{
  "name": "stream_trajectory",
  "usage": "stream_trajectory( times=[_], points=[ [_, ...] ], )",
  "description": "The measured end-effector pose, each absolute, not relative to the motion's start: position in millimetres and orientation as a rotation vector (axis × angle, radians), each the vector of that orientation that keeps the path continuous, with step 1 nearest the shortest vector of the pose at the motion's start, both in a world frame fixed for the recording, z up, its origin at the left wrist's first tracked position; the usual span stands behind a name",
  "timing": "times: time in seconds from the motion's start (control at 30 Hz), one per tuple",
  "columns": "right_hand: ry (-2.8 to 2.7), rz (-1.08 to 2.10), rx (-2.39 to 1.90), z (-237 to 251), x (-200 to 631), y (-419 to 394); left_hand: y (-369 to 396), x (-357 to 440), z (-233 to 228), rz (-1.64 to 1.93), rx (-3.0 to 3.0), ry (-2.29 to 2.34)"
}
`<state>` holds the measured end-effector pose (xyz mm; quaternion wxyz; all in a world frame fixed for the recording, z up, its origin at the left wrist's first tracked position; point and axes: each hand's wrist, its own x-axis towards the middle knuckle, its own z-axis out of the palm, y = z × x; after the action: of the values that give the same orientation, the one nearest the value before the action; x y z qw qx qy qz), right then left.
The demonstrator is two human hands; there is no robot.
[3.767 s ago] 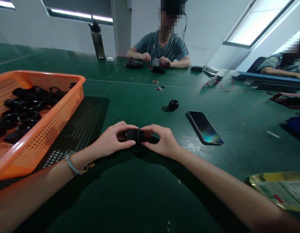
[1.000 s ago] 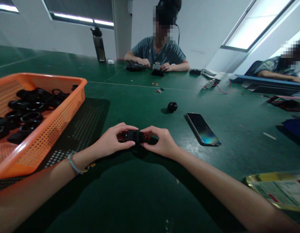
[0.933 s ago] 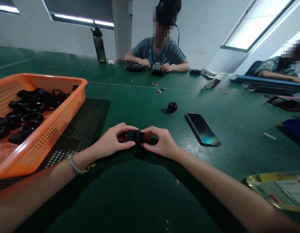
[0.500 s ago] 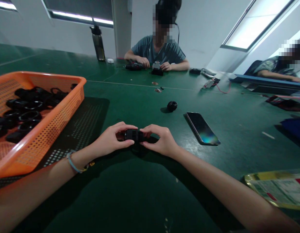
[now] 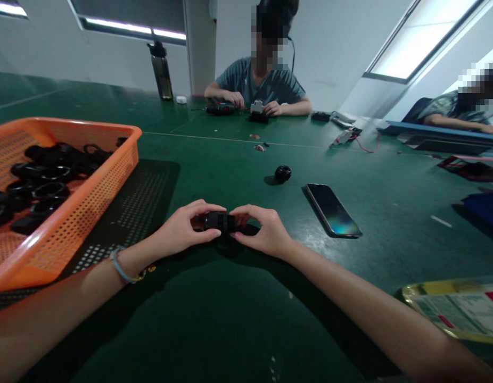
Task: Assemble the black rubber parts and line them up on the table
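From the head camera, your left hand (image 5: 182, 230) and right hand (image 5: 262, 231) meet over the green table (image 5: 230, 319), both pinching one small black cylinder (image 5: 219, 221) by its ends, held just above the tabletop in front of you. Each hand is clenched on that piece with thumb and fingertips; whether it is one part or two pressed together is too dark to tell. Judging by this, the piece is in mid-handling and not set down. One black round part (image 5: 282, 173) sits alone further out, near the phone (image 5: 332, 209).

To your left, the orange basket (image 5: 90, 186) holds a heap of black rings (image 5: 42, 181), many in number. At far right, a yellow tray (image 5: 450, 311) shows printed sheets inside.
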<state>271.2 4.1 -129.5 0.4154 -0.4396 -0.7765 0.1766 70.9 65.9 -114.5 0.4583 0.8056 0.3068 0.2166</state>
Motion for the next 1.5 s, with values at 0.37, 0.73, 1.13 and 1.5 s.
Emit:
stream_trajectory(
  times=[0.37,0.73,1.13,1.5],
  points=[
    [-1.967,0.460,-1.110,-129.4,272.4,4.1,66.4,70.8,-113.4,0.527,1.978,0.761],
    [-1.969,0.449,-1.122,-129.7,273.0,4.5,66.2,70.5,-112.9,0.525,1.981,0.759],
    [-1.983,0.371,-1.094,-132.9,273.8,5.5,66.4,71.0,-112.4,0.532,1.961,0.757],
    [-1.990,0.440,-1.100,-130.5,274.9,5.8,66.1,70.8,-112.5,0.523,1.969,0.765]
  ],
)
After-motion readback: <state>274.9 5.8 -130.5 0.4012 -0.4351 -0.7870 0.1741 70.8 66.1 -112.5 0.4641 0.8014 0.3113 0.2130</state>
